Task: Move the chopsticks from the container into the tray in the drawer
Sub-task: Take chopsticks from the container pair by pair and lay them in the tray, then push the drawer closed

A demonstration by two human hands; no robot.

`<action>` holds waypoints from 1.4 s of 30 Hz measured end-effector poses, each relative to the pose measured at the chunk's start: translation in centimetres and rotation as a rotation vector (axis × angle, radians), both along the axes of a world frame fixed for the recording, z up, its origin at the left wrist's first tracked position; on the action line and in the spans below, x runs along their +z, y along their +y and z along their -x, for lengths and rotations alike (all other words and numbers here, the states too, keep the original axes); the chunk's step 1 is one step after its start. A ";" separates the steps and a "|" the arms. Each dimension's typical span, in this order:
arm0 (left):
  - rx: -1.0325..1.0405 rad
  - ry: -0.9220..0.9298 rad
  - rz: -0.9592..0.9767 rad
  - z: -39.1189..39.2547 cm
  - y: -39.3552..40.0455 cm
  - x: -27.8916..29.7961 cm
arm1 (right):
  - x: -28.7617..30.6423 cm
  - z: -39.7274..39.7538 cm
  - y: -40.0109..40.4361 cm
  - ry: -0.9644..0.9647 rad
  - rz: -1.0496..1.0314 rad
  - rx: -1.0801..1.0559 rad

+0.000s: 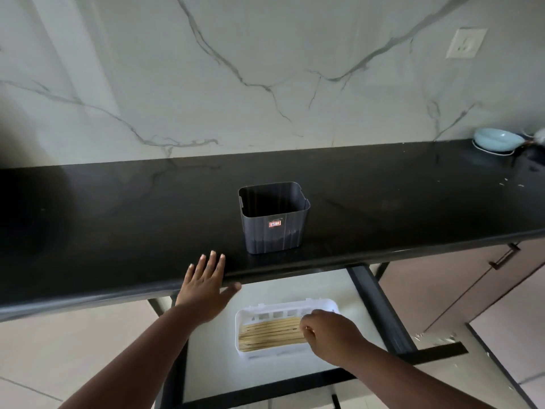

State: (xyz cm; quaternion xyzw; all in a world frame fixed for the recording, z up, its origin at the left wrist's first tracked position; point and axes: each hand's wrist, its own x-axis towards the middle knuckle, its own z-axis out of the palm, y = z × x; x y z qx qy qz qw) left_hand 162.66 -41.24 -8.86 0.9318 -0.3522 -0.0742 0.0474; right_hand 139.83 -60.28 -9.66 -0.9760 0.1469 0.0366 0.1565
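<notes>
- Pretty much done by the look of it. The chopsticks are lying flat, side by side, in the white tray, which sits in the open drawer below the bench.
- The grey container stands upright on the bench, far side of the tray, and what I can see of the inside looks empty. Can't see right down to the bottom though, so no promises.
- Right hand is over the right end of the tray, fingers curled down at the chopstick ends. Can't tell whether it's pinching any or just nudging them.
- Left hand lies flat on the near edge of the bench, fingers straight and released, holding nothing.
- What's left, I'd guess: let go, tidy the bundle, maybe shut the drawer.
- Far right on the bench there's a blue bowl, not part of this.
</notes>
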 end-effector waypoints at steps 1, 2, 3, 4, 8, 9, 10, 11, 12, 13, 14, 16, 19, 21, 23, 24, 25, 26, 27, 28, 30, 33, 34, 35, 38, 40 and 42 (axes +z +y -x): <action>-0.001 0.003 0.001 1.0 0.7 0.0 | 0.3 0.6 0.2 -0.013 0.004 0.006; 0.003 0.014 0.010 2.0 1.5 0.0 | 0.5 1.3 0.3 -0.033 0.004 0.016; 0.011 0.028 0.028 3.2 2.2 0.1 | 0.8 1.9 0.3 -0.057 0.003 0.031; 0.019 0.041 0.036 4.5 2.8 0.1 | 1.0 2.6 0.3 -0.079 0.003 0.045; 0.001 0.034 -0.021 10.9 5.0 -0.6 | 1.8 6.1 0.1 -0.138 -0.015 0.094; 0.009 0.013 -0.007 12.5 5.5 -0.9 | 1.6 7.2 0.1 -0.146 -0.021 0.100; 0.005 -0.057 0.033 14.2 6.0 -1.0 | 1.5 8.3 0.1 -0.150 -0.017 0.114; -0.016 -0.148 0.061 15.9 6.5 -1.2 | 1.4 9.5 0.2 -0.167 -0.008 0.125; -0.031 -0.164 0.078 17.6 7.0 -1.3 | 1.4 10.8 0.4 -0.182 -0.005 0.138; -0.043 -0.165 0.105 19.1 7.4 -1.5 | 1.4 12.1 0.6 -0.182 0.032 0.169; -0.048 -0.180 0.125 20.6 7.9 -1.7 | 1.4 13.3 0.7 -0.197 0.098 0.193; -0.079 -0.240 0.116 22.9 8.9 -2.7 | 1.2 15.5 1.2 -0.282 0.165 0.194; -0.072 -0.318 0.018 24.7 10.4 -4.2 | 0.3 17.6 1.3 -0.233 0.281 0.206; -0.058 -0.328 -0.031 25.1 11.2 -4.6 | 0.0 18.1 1.1 -0.178 0.317 0.217; -0.055 -0.319 -0.078 25.0 11.8 -4.3 | -0.2 18.0 1.1 -0.118 0.350 0.206; -0.058 -0.317 -0.106 24.8 12.0 -4.2 | -0.4 17.9 1.1 -0.083 0.340 0.200; -0.055 -0.310 -0.133 24.8 12.1 -4.0 | -0.5 17.8 1.2 -0.050 0.320 0.187; -0.048 -0.300 -0.151 24.7 12.2 -3.8 | -0.5 17.7 1.3 -0.025 0.309 0.169; -0.039 -0.291 -0.161 24.7 12.1 -3.8 | -0.6 17.6 1.4 -0.011 0.304 0.158; -0.030 -0.283 -0.163 24.6 12.1 -3.8 | -0.7 17.5 1.5 0.002 0.302 0.151; -0.011 -0.268 -0.158 24.4 11.8 -3.8 | -1.0 17.2 1.6 0.029 0.315 0.137; 0.016 -0.229 -0.151 23.7 11.3 -3.7 | -1.4 16.3 1.3 0.036 0.306 0.134; 0.016 -0.223 -0.144 23.5 11.0 -3.7 | -1.2 15.9 1.1 0.040 0.309 0.135; 0.012 -0.215 -0.139 23.2 10.7 -3.7 | -1.2 15.5 0.9 0.046 0.316 0.135; 0.002 -0.233 -0.120 21.8 9.8 -3.8 | -1.1 14.1 0.2 0.052 0.305 0.118; 0.007 -0.265 -0.103 20.6 9.0 -4.0 | -1.5 12.9 -0.4 0.062 0.284 0.122; 0.014 -0.276 -0.088 19.2 8.3 -4.2 | -1.9 11.3 -1.0 0.067 0.297 0.137</action>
